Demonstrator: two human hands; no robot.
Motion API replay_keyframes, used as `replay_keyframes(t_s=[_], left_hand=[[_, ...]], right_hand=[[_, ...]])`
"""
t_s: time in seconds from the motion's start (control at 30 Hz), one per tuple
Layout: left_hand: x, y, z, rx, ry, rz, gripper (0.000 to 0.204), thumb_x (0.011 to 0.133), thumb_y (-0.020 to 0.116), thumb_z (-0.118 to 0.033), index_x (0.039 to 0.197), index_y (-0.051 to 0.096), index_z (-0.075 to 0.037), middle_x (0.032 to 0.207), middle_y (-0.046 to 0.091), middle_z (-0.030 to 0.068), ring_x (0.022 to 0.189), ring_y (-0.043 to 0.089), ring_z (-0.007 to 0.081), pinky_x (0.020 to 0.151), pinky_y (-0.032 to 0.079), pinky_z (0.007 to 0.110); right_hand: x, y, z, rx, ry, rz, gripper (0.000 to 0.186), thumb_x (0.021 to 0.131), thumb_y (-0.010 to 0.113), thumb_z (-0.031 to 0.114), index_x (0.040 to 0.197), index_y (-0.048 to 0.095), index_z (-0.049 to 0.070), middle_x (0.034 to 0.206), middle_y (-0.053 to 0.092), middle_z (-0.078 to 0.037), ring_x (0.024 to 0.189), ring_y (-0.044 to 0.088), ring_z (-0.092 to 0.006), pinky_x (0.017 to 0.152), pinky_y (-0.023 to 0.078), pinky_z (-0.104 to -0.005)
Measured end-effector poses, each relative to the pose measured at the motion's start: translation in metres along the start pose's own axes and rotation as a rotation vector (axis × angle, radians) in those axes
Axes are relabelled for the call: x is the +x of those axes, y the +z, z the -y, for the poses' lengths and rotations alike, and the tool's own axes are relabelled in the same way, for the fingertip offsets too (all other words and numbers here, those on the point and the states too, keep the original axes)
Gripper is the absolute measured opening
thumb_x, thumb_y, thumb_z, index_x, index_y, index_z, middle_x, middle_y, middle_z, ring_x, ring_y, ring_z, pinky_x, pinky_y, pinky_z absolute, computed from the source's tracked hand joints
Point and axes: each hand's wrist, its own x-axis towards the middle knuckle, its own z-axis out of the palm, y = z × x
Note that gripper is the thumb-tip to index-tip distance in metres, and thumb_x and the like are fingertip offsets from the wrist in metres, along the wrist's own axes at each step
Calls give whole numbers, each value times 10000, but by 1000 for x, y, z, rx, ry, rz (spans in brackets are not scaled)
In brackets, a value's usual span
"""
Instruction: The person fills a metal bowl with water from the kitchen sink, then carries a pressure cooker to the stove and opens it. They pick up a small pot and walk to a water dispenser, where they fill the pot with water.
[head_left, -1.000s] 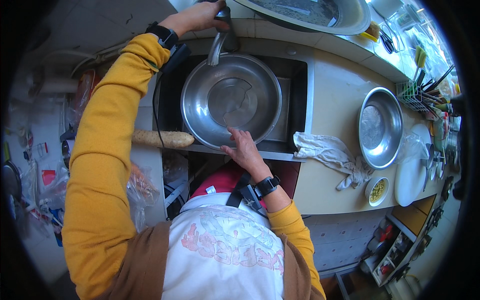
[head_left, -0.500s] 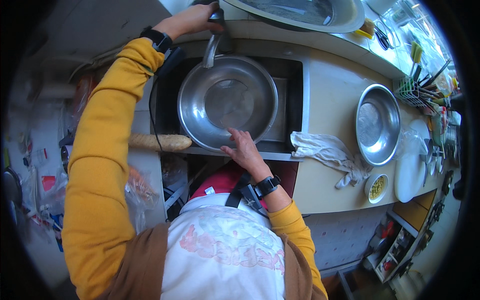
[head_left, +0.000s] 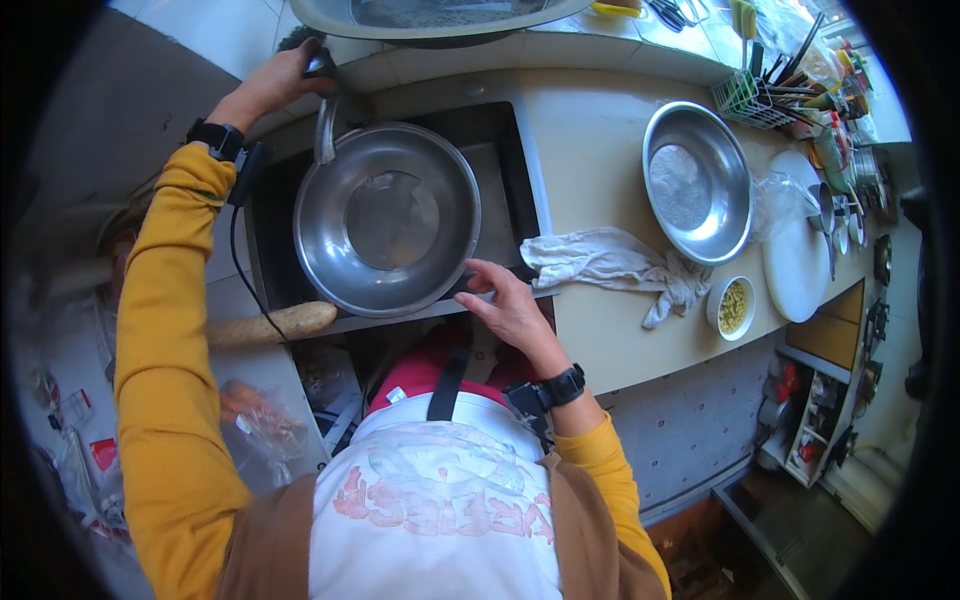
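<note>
A wide steel basin (head_left: 335,265) with some water in its bottom rests over the dark sink (head_left: 497,190). At the back left, my left hand (head_left: 275,82) is closed round the top of the faucet (head_left: 325,130), whose spout points down over the basin's rim. No running stream shows under the spout. My right hand (head_left: 510,312) is beside the basin's near right rim, its thumb and fingers apart and nothing between them. I cannot tell whether a fingertip touches the rim.
A crumpled white cloth (head_left: 610,260) lies right of the sink. Beyond it are an empty steel bowl (head_left: 700,190), a small white bowl (head_left: 732,308) with chopped green bits and a white board (head_left: 790,265). A long pale root vegetable (head_left: 290,322) lies at left; a large basin (head_left: 440,30) stands behind.
My view has shifted, so the scene sits further left. My right hand has moved from over the basin's near edge to its right side. My left hand stays at the faucet.
</note>
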Motion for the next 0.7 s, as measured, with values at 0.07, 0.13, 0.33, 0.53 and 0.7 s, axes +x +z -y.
replay_keyframes(t_s=[0.07, 0.13, 0.33, 0.53, 0.7], left_hand=[[1, -2, -2, -24, -17, 28, 600, 861, 714, -288, 1334, 442, -39, 1162, 624, 238, 1074, 599, 376, 913, 475, 419], [1, -5, -5, -20, -44, 55, 613, 853, 723, -278, 1338, 442, -29, 1167, 624, 235, 1073, 598, 369, 913, 468, 414], [1, -5, -6, -2, -33, 31, 608, 850, 725, -297, 1318, 451, -21, 1125, 635, 237, 1031, 608, 383, 874, 481, 422], [1, -7, -9, -4, -88, 78, 614, 852, 722, -312, 1313, 447, -14, 1148, 627, 241, 1053, 599, 388, 896, 477, 422], [-3, -7, -12, -9, -58, 23, 623, 852, 721, -315, 1318, 441, -11, 1174, 616, 239, 1085, 588, 379, 921, 465, 412]], right_hand=[[-8, -5, -2, -12, 37, -4, 527, 829, 744, 225, 1276, 554, 21, 968, 617, -116, 898, 588, -227, 838, 504, -341], [-15, -7, -4, -23, 51, -14, 522, 832, 747, 227, 1273, 561, 20, 973, 624, -110, 883, 590, -212, 817, 511, -332], [-26, -3, -12, 15, 118, -15, 519, 839, 749, 239, 1272, 563, 23, 966, 635, -105, 860, 603, -196, 809, 520, -316], [-28, 0, -18, 17, 112, -26, 507, 839, 749, 231, 1264, 568, 23, 949, 637, -104, 844, 607, -187, 803, 524, -312], [-31, -3, -24, 88, 122, -44, 492, 839, 751, 189, 1265, 570, 21, 924, 633, -74, 800, 604, -149, 767, 527, -294]])
